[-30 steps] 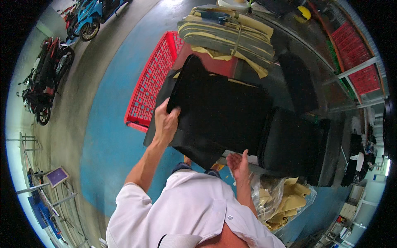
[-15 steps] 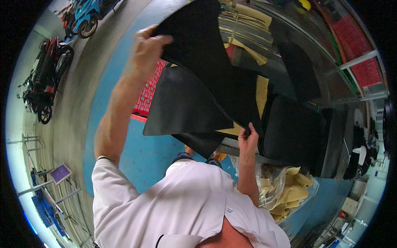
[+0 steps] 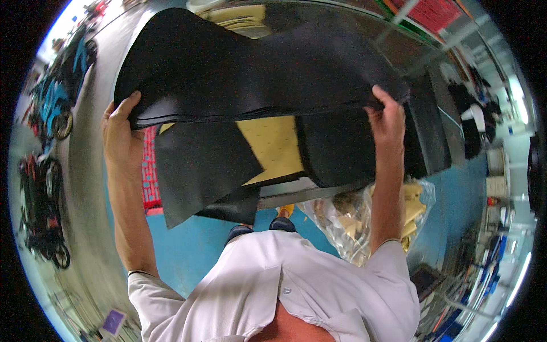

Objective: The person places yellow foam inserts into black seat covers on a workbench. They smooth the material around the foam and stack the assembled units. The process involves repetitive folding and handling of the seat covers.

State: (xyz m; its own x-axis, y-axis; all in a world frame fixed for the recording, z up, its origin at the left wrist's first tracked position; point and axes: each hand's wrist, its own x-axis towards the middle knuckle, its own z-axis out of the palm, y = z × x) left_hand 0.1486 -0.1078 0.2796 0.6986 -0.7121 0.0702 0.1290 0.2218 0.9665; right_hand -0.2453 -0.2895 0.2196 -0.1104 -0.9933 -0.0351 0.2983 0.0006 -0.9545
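Note:
Between my hands hangs a stack of thin black sheets [image 3: 250,74], broad and curved in outline, its several layered edges showing along the near side. My left hand [image 3: 121,117] grips the left end, thumb on top and fingers underneath. At the right end my right hand [image 3: 388,117] holds the same stack, thumb also on top. Below it a loose dark grey sheet [image 3: 199,165] overhangs the table's near edge, beside a yellow sheet [image 3: 273,145]. To the right of that lies another pile of black sheets [image 3: 339,148].
A red plastic crate [image 3: 150,171] stands beneath the left side. Near the table's front right is a clear plastic bag [image 3: 347,228] with yellowish scraps. Yellow sheets [image 3: 239,21] lie beyond the stack. Motorbikes [image 3: 43,205] are parked far left on the grey floor.
The black sheets have swung from a slanted position to lie level across my front. My left hand came down and left; my right hand rose and moved right. My view has turned.

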